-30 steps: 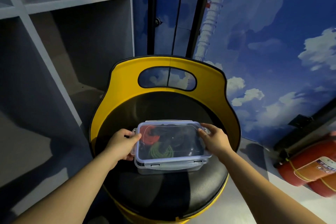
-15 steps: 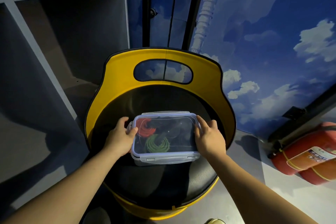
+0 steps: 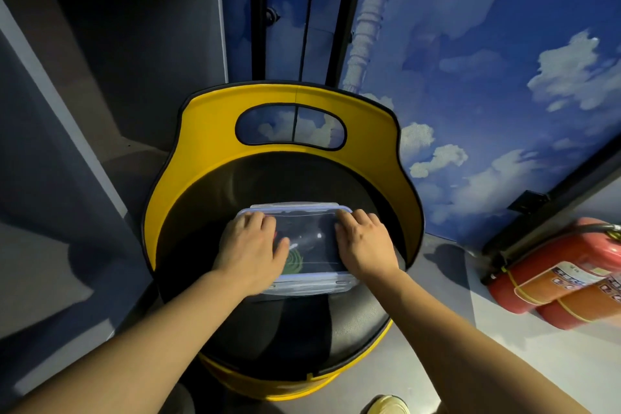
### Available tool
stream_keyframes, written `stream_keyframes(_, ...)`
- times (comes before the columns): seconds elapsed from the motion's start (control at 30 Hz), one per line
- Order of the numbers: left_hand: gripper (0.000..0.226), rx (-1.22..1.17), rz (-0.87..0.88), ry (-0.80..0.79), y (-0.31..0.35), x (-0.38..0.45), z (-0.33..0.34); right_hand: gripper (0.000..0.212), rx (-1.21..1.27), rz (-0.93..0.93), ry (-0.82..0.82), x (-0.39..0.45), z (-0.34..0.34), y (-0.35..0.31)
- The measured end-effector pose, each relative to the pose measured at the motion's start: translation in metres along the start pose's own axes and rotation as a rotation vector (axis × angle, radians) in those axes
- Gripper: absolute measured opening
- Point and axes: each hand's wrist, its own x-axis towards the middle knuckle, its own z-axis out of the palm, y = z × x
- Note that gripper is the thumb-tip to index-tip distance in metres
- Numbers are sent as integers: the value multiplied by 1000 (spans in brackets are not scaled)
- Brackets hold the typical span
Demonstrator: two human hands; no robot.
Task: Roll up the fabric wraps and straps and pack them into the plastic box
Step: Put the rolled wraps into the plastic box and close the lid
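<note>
A clear plastic box [image 3: 304, 249] with a pale blue-rimmed lid [image 3: 312, 276] sits on the black round seat [image 3: 295, 323] of a yellow-backed chair [image 3: 215, 131]. Through the lid a green coiled strap [image 3: 295, 259] shows; darker rolls beside it are too dim to make out.

The box looks light and rigid, its smooth plastic likely slippery, with soft fabric inside that should not shift much. The lid probably flexes a little under pressure. The best hold is judged to be at the short ends or the corner rims, where the latches sit.

Both hands lie palm down on the lid. The left hand [image 3: 250, 247] covers the left end, fingers flat and loosely spread, thumb reaching inward over the clear panel. The right hand [image 3: 364, 245] covers the right end, fingers straight and together, reaching toward the far rim. Neither grip curls round anything; both press flat. Both forearms come up from the bottom of the view, angled inward.

A red fire extinguisher [image 3: 557, 276] lies on the floor to the right, well apart.
</note>
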Motion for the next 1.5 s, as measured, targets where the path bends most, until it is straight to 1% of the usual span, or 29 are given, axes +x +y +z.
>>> stream_keyframes(0.03, 77, 65, -6, -24, 6, -1, 2, 46, -15, 4, -8, -1, -1, -4)
stream_keyframes(0.07, 85, 115, -12, -42, 10, -3, 5, 54, -28, 18, -24, -2, -1, -9)
stream_keyframes(0.1, 89, 153, -21, -62, 14, -3, 7, 60, -43, 33, -44, -3, 0, -13)
stream_keyframes(0.2, 89, 176, -24, -86, 16, -1, 10, 71, -83, 23, -125, -3, 2, -16)
stream_keyframes(0.3, 88, 115, 27, -73, 12, 2, 16, 77, 11, -33, -230, -2, 3, -15)
stream_keyframes(0.37, 89, 86, 38, -88, 11, 4, 22, 79, 80, -35, -310, 0, 6, -13)
stream_keyframes(0.47, 90, 83, 44, -103, 9, 7, 25, 79, 78, -32, -368, 3, 9, -11)
stream_keyframes(0.57, 89, 84, 38, -102, 10, 9, 28, 79, 97, -24, -380, 7, 11, -8)
stream_keyframes(0.73, 89, 80, 24, -85, 12, 9, 31, 79, 99, -24, -332, 4, 17, -8)
stream_keyframes(0.9, 90, 45, 21, -73, 9, 9, 29, 76, 152, -5, -301, 4, 18, -8)
stream_keyframes(1.0, 82, -73, -12, -37, 5, 9, 31, 69, 218, 21, -276, 3, 17, -7)
stream_keyframes(1.03, 77, -131, -64, -8, 3, 9, 31, 65, 231, 26, -264, 2, 17, -8)
stream_keyframes(1.1, 69, -275, -227, 30, -4, 11, 33, 61, 230, 30, -258, -1, 16, -9)
stream_keyframes(1.17, 71, -406, -356, 0, -9, 12, 33, 60, 226, 48, -270, -1, 16, -10)
stream_keyframes(1.23, 73, -516, -415, -30, -12, 12, 32, 60, 247, 99, -286, 0, 16, -9)
stream_keyframes(1.37, 71, -822, -595, -86, -14, 9, 26, 58, 395, 155, -278, 1, 20, -8)
stream_keyframes(1.5, 67, -996, -655, -78, -17, 10, 27, 61, 509, 207, -284, 5, 18, -3)
